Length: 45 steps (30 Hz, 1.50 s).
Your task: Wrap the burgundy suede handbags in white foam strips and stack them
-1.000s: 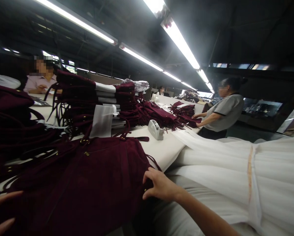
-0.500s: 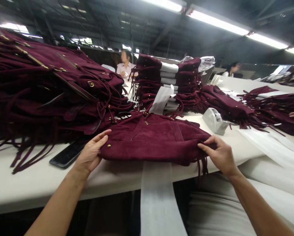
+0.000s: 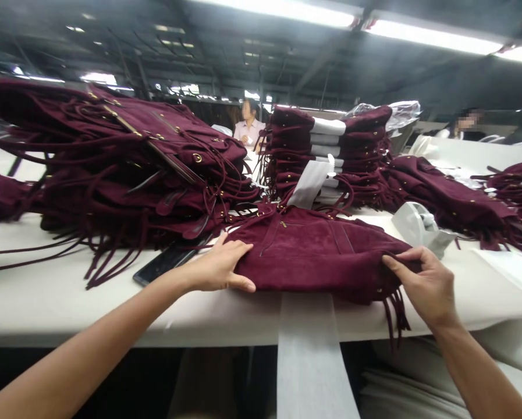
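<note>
1. Lying on the bench near its front edge, the maroon bag is touched by a hand at each end.
2. The left grip is spread apart, thumb away from fingers, and is laid against the bag's left end.
3. The right grip is clamped on the bag's right end, which is pinched between thumb and fingers; fringe is hung just below.
4. A narrow band of bench top is shown between bag and front edge; a wider stretch is seen at the left.
5. The front edge is crossed by a white strip, which is hung down from beneath the bag.
6. The left side is crowded by a heap of bags, with a phone partly covered beside the left forearm.
7. The far side is blocked by a stack of bags; a tape dispenser is placed just beyond the right grip.
8. Farther back, a co-worker is seen.
</note>
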Tool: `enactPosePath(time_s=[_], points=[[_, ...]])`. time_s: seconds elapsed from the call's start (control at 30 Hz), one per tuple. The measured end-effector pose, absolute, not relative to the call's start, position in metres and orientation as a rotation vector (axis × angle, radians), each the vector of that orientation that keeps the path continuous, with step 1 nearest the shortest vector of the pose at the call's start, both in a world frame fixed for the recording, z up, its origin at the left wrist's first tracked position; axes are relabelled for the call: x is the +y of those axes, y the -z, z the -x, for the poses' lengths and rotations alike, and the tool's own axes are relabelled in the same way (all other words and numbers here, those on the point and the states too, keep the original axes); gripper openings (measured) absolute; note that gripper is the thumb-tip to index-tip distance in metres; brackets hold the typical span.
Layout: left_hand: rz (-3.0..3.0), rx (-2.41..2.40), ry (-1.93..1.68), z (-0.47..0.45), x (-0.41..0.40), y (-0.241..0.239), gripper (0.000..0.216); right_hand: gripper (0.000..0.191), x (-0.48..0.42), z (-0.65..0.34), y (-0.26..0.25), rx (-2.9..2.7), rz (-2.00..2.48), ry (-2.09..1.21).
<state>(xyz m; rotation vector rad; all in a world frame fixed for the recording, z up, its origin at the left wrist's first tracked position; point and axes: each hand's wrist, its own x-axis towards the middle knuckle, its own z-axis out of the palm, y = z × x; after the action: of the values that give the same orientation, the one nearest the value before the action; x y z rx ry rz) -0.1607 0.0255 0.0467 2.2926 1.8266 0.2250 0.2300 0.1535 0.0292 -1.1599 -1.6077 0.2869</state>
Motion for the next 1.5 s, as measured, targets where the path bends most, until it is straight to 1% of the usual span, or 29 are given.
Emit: enactPosePath(time_s=[0.07,0.13,0.23,0.37,0.47,0.57,0.67,0.73,0.8,0.9,1.03,1.1,1.2,1.3,1.37,1.43,1.5], points=[[-2.377,1.803,-0.134,0.153,0.024,-0.039,0.099,0.041,0.153,-0.228,-0.028,-1.589,1.181,-0.308],[-2.489,1.755,-0.073,0.145,0.021,-0.029,0.095,0.042,0.151,-0.225,-0.027,-1.573,1.199,-0.318],[-2.584,1.713,-0.155,0.138,0.017,-0.017,0.085,0.043,0.149,-0.222,-0.027,-1.562,1.194,-0.339],[-2.489,1.731,-0.271,0.15,0.016,-0.019,0.081,0.042,0.155,-0.227,-0.028,-1.535,1.166,-0.441],[-2.288,1.804,-0.457,0.166,0.014,-0.026,0.08,0.042,0.162,-0.235,-0.027,-1.499,1.139,-0.538],[-2.053,1.887,-0.767,0.17,0.008,-0.027,0.074,0.043,0.164,-0.239,-0.027,-1.484,1.128,-0.58],[-1.856,2.11,-1.071,0.163,0.008,-0.023,0.07,0.046,0.162,-0.238,-0.027,-1.467,1.146,-0.583],[-1.729,2.285,-1.177,0.161,0.012,-0.021,0.075,0.047,0.161,-0.237,-0.027,-1.454,1.15,-0.593],[-1.589,2.32,-1.174,0.162,0.018,-0.021,0.078,0.048,0.161,-0.236,-0.027,-1.454,1.159,-0.593],[-1.323,2.028,-1.196,0.167,0.024,-0.023,0.067,0.047,0.164,-0.238,-0.026,-1.472,1.175,-0.571],[-0.929,1.43,-1.446,0.171,0.029,-0.029,0.047,0.047,0.167,-0.245,-0.021,-1.518,1.18,-0.549],[-0.73,1.208,-1.608,0.168,0.034,-0.031,0.038,0.048,0.167,-0.251,-0.016,-1.583,1.198,-0.497],[-0.459,1.053,-1.846,0.157,0.044,-0.027,0.031,0.048,0.163,-0.259,-0.01,-1.742,1.248,-0.319],[-0.309,1.033,-2.026,0.143,0.052,-0.02,0.029,0.041,0.155,-0.264,-0.014,-1.898,1.198,0.059],[-0.295,1.062,-2.132,0.136,0.054,-0.016,0.029,0.032,0.149,-0.262,-0.022,-1.976,1.088,0.264],[-0.318,1.093,-2.205,0.134,0.055,-0.016,0.029,0.025,0.142,-0.256,-0.031,-2.052,0.974,0.331],[-0.347,1.111,-2.239,0.133,0.056,-0.017,0.029,0.027,0.136,-0.246,-0.037,-2.157,0.874,0.3]])
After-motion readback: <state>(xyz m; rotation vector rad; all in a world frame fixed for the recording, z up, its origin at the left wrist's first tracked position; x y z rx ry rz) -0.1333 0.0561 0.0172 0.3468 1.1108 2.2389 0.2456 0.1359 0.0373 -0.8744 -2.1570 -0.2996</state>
